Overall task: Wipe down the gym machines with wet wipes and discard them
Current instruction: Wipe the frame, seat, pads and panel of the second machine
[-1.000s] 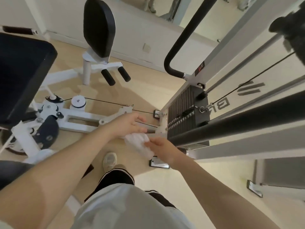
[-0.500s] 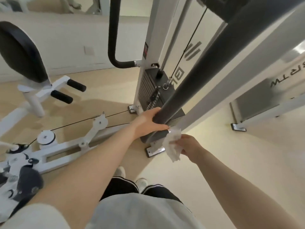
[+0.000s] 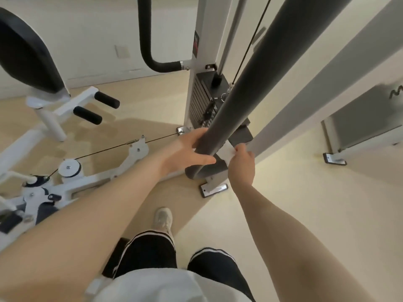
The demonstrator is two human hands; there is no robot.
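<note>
A thick dark grey padded bar (image 3: 246,83) of the white cable machine slants down from the upper right to its lower end in front of me. My left hand (image 3: 189,149) grips that bar near its lower end, thumb underneath. My right hand (image 3: 242,166) pinches a white wet wipe (image 3: 226,154) and presses it against the right side of the bar's end. Most of the wipe is hidden behind my fingers and the bar.
The black weight stack (image 3: 202,101) sits behind the bar inside the white frame upright (image 3: 202,40). A curved black handle (image 3: 152,55) juts left. Another white machine with a black pad (image 3: 24,51) and a pulley (image 3: 69,167) stands at left. My legs and one shoe (image 3: 163,219) are below.
My right hand has brought the wipe up from hanging loose below the bar onto the bar's lower end. My left hand keeps its hold on the bar. The view has tilted slightly.
</note>
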